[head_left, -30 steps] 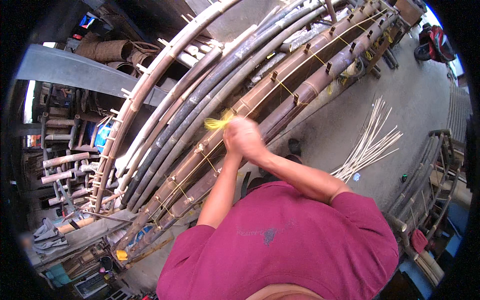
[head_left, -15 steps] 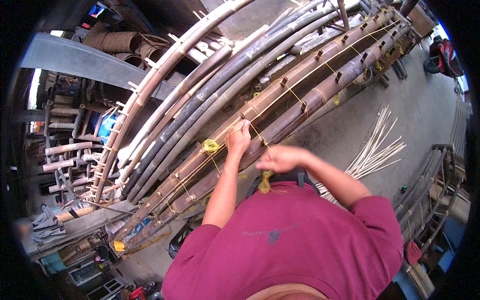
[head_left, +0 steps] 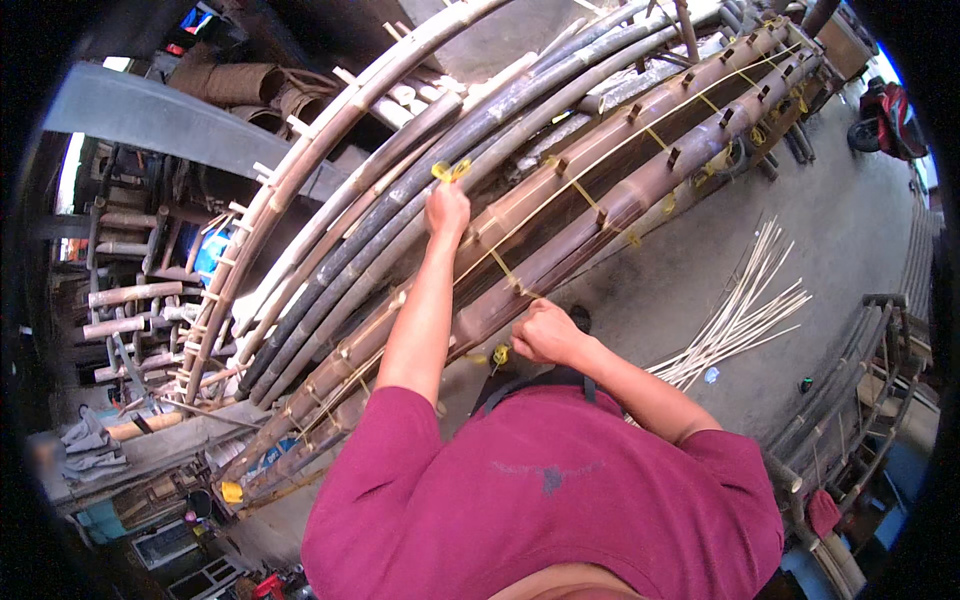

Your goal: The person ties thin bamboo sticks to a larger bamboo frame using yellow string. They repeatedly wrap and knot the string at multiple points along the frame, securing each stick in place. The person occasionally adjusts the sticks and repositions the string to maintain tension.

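Two long bamboo poles lie side by side in front of me, a far pole point(head_left: 520, 203) and a near pole point(head_left: 630, 195), both set with short dark pegs. Yellow twine point(head_left: 503, 268) crosses between them at intervals. My left hand point(head_left: 448, 210), beyond the far pole, is closed on a looped bundle of yellow twine point(head_left: 451, 172). Closed fingers of my right hand point(head_left: 550, 332) grip twine at the near pole's front side. Below that hand hangs another yellow twine bundle point(head_left: 500, 355). A thin pale strip point(head_left: 640, 118) runs along the far pole.
Several dark bent poles point(head_left: 420, 180) lie beyond, alongside a curved pole with pale pegs point(head_left: 270, 190). Thin split sticks point(head_left: 735, 310) are spread on the floor at right. A bamboo frame point(head_left: 860, 400) stands farther right, and a red motorbike point(head_left: 888, 120) at far right.
My left hand has moved away from me past the far pole, with the twine bundle now raised in it. My right hand has shifted slightly, and the twine between the hands looks straighter.
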{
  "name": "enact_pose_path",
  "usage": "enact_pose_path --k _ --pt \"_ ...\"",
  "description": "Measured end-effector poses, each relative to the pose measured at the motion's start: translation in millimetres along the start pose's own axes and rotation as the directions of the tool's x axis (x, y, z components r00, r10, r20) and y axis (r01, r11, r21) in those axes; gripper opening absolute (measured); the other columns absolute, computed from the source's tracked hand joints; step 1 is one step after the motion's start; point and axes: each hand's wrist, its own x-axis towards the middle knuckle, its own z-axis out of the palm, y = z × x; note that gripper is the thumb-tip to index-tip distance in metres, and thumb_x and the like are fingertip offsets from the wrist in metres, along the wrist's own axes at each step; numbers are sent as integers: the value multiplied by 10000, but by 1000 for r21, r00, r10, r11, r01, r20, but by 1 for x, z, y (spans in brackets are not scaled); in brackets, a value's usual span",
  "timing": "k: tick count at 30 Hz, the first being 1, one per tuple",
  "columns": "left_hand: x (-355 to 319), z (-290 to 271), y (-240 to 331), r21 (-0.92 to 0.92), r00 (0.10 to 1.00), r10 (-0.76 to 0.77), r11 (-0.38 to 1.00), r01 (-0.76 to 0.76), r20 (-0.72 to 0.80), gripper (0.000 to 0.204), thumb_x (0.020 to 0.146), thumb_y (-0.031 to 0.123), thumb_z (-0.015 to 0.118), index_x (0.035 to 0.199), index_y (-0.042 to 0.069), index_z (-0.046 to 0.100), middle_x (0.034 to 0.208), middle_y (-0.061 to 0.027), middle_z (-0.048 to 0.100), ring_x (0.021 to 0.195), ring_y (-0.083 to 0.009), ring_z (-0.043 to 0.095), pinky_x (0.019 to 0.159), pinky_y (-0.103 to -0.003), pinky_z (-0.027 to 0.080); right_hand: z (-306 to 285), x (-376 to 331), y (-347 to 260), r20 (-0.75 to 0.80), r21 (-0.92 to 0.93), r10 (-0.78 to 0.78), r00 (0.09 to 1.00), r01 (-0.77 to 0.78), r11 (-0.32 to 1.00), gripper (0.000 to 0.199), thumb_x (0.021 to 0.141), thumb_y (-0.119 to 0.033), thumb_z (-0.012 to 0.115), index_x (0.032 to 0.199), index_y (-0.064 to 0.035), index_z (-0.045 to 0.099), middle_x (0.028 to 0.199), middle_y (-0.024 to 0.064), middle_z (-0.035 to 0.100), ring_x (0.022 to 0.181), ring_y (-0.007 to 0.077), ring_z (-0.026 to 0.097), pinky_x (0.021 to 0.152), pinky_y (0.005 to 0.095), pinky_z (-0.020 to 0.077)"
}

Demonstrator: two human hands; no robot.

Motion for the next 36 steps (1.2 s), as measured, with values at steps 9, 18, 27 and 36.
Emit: enact_pose_path --k 9,18,27,36 --pt "-137 -150 -88 150 976 -92 987 62 198 332 924 269 560 1088 -10 635 970 -266 663 940 -434 635 827 -493 498 97 28 -106 550 803 142 823 -475 -360 277 911 -260 603 1161 -140 608 1154 82 621 1063 232 591 901 451 478" --pt "-211 -89 -150 -85 947 300 947 -310 -112 144 960 217 563 997 79 544 886 -71 477 908 -189 491 865 -367 448 57 179 -190 -451 358 174 875 -1 934 348 977 -313 451 854 -52 646 862 137 640 931 267 605 809 416 459" --pt "-195 -115 -147 -117 980 97 990 -78 173 343 962 394 452 1076 156 671 1014 -228 662 932 -436 631 831 -538 475 -29 210 -124 15 828 174 985 -110 549 502 980 -461 479 900 -8 679 829 209 671 762 279 638 735 402 491" --pt "-185 -139 -117 -528 979 202 833 -166 10 249 972 215 509 993 14 656 839 -165 686 782 -286 680 702 -385 522 52 65 -158 -197 506 -49 979 144 850 424 917 -278 563 582 -20 535 604 207 547 620 384 578 666 468 461"
